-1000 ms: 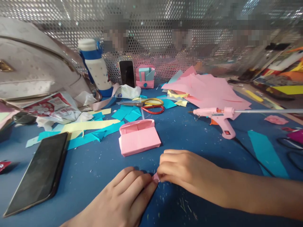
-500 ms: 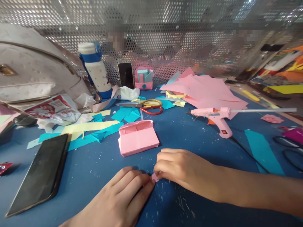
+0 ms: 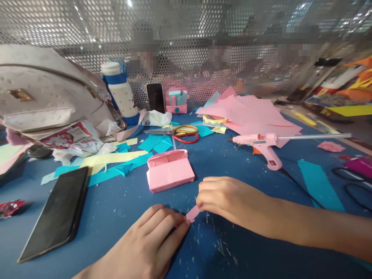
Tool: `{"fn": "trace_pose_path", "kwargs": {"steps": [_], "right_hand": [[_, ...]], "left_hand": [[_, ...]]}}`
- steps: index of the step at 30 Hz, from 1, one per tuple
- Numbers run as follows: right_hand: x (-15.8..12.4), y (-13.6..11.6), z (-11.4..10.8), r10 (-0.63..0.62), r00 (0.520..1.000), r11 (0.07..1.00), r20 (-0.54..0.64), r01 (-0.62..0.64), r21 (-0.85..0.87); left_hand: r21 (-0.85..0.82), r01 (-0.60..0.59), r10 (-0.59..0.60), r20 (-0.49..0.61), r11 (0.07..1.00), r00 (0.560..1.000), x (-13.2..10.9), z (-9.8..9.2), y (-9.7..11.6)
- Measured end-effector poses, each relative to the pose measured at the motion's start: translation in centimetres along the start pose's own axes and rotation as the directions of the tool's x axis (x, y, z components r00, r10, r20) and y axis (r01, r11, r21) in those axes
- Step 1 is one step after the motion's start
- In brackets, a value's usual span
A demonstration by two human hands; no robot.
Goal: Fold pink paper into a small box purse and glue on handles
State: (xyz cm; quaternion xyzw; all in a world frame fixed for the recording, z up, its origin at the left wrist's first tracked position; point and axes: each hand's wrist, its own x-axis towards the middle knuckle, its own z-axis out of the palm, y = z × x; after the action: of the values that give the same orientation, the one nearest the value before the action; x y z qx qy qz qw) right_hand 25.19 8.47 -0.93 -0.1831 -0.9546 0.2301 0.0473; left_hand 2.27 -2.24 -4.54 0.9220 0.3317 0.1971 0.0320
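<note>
A narrow pink paper strip [image 3: 192,214] runs between my two hands, low over the blue tabletop. My left hand [image 3: 148,240] pinches its near end at the fingertips. The far end sits between the thumb and fingers of my right hand [image 3: 223,197], whose fingers are curled and closed. Parts of the strip inside both grips are hidden. Just beyond my hands lies a folded pink paper box [image 3: 171,176], its back side open, touched by neither hand.
A black phone [image 3: 56,211] lies at left. Behind the box are scissors [image 3: 186,133] and blue scraps [image 3: 158,143]. A pink glue gun [image 3: 267,147] rests at right, its cord near my right arm. Stacked pink sheets [image 3: 250,112], a bottle [image 3: 120,93] and a backpack [image 3: 46,89] stand farther back.
My right hand has moved slightly up and to the right, and a longer piece of the pink strip now shows between my hands. My left hand has barely moved.
</note>
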Motion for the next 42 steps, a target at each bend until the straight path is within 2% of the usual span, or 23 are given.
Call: {"fn": "trace_pose_path", "kwargs": {"steps": [8, 12, 17, 25, 29, 32, 36, 42], "right_hand": [[-0.2, -0.1, -0.6, -0.028, 1.000, 0.998, 0.003, 0.028, -0.048], [0.0, 0.1, -1.8, 0.043, 0.998, 0.998, -0.040, -0.044, -0.048], [0.3, 0.7, -2.1, 0.173, 0.984, 0.985, 0.048, -0.172, -0.016], [0.0, 1.4, -1.9, 0.211, 0.977, 0.977, 0.035, -0.211, -0.012], [-0.1, 1.5, -2.1, 0.224, 0.973, 0.975, 0.061, -0.224, -0.004], [-0.3, 1.6, -2.7, 0.200, 0.978, 0.979, 0.059, -0.198, -0.041], [-0.5, 1.8, -3.0, 0.081, 0.996, 0.990, -0.028, -0.084, -0.112], [-0.1, 1.2, -1.4, -0.024, 1.000, 1.000, 0.014, 0.024, 0.008]], "left_hand": [[0.024, -0.019, 0.019, 0.009, 1.000, 1.000, 0.1, -0.3, 0.1], [0.018, -0.002, 0.001, 0.010, 1.000, 1.000, -0.2, 0.0, 0.0], [0.028, -0.003, 0.003, 0.008, 1.000, 1.000, -0.3, 0.1, 0.2], [0.003, 0.020, -0.020, 0.078, 1.000, 0.997, -0.4, -0.1, 0.2], [-0.022, 0.031, -0.029, 0.075, 0.999, 0.997, -0.5, 0.0, 0.3], [-0.028, 0.123, -0.123, 0.034, 0.992, 0.992, -0.6, -0.2, 0.4], [-0.051, 0.310, -0.308, 0.033, 0.949, 0.951, -0.3, -0.7, 0.5], [-0.165, 0.449, -0.442, 0.079, 0.878, 0.894, 1.3, -0.5, 0.9]]}}
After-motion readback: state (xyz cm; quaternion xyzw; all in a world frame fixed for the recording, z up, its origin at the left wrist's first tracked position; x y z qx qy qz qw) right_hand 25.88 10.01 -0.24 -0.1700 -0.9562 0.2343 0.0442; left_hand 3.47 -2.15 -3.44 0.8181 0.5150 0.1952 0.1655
